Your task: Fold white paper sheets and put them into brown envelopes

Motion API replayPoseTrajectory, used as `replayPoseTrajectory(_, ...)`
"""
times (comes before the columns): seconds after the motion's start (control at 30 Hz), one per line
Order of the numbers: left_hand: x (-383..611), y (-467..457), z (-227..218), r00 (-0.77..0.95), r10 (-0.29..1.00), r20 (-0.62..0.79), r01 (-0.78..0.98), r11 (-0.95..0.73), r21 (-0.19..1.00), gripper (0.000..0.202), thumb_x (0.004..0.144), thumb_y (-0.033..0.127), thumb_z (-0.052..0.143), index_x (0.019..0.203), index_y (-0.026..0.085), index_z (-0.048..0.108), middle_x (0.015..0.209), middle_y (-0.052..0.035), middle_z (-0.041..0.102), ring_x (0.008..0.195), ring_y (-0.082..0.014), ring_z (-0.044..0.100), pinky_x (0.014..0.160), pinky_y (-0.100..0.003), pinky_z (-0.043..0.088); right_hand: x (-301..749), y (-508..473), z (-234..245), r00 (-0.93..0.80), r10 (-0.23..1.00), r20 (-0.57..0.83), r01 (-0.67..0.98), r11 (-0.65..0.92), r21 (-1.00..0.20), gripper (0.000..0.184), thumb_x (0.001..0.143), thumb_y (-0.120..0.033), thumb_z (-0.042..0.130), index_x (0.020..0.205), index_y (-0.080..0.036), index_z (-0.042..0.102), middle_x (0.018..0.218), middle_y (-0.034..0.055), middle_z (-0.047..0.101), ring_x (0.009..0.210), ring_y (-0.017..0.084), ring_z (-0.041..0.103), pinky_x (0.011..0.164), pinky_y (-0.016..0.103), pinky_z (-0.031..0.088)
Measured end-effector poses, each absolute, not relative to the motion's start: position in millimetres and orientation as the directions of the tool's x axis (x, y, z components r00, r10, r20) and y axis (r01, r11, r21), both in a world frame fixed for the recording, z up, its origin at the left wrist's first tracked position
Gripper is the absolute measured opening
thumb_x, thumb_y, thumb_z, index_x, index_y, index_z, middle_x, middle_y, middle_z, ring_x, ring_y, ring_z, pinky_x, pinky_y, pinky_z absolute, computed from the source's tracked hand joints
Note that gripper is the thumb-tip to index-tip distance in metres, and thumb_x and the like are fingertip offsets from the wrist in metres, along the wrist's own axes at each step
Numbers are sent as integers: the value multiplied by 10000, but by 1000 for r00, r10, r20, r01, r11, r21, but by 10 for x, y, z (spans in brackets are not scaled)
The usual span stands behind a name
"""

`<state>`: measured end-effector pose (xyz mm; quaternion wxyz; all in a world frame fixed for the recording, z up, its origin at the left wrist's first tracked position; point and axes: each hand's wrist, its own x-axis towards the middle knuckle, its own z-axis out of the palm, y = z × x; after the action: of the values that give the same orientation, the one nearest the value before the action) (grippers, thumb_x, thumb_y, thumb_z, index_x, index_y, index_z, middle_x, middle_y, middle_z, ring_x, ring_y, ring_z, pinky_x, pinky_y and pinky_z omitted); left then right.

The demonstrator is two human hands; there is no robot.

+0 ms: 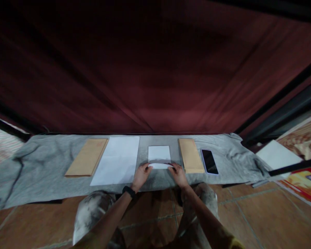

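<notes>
A small white sheet of paper lies on a grey cloth in front of me, its near edge curled up in a fold. My left hand pinches the near left corner of that fold. My right hand pinches the near right corner. A black band sits on my left wrist.
On the cloth lie a larger white sheet, a brown envelope at its left, a second brown envelope right of the small sheet, and a dark phone. A dark red curtain hangs behind. Terracotta floor tiles lie below.
</notes>
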<state>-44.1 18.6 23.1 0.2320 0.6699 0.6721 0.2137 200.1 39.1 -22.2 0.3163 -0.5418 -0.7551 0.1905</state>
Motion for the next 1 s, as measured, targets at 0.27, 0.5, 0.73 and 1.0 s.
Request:
replayPoseTrajectory(0.27,-295,337,272,-195,978,-68,817,201,541,265,972,318,473,1035,163,678,909,-78,735,824,-188,674,737,-286,462,1838,577,-221,-91,976,198,846,180,-501,334,1040,-406,417,994,-191,668,866,79,741,830,247,700,769,323,506)
replayPoseTrajectory(0.5,-259,495,293,-259,957,-130,839,289,461,284,968,346,499,1157,180,633,893,-78,743,811,-209,699,677,-285,451,1690,734,-198,-15,986,165,906,84,-416,251,1033,-332,472,1132,-177,642,1051,121,752,970,258,697,897,344,453)
replayPoseTrajectory(0.73,-242,477,252,-213,974,84,901,162,402,447,980,310,458,1396,148,467,1293,-161,642,1121,-265,654,918,-377,515,1633,818,-89,-10,996,94,936,42,-349,251,1027,-332,495,1162,-173,635,1066,118,746,998,240,690,926,341,427)
replayPoseTrajectory(1.0,-73,231,-15,329,905,272,910,-380,163,440,1006,262,373,1401,142,527,1507,-113,524,1453,-249,403,1216,-470,318,1637,849,-32,-25,996,87,943,53,-329,234,1019,-326,527,1159,-175,637,1057,107,755,994,239,695,910,333,411)
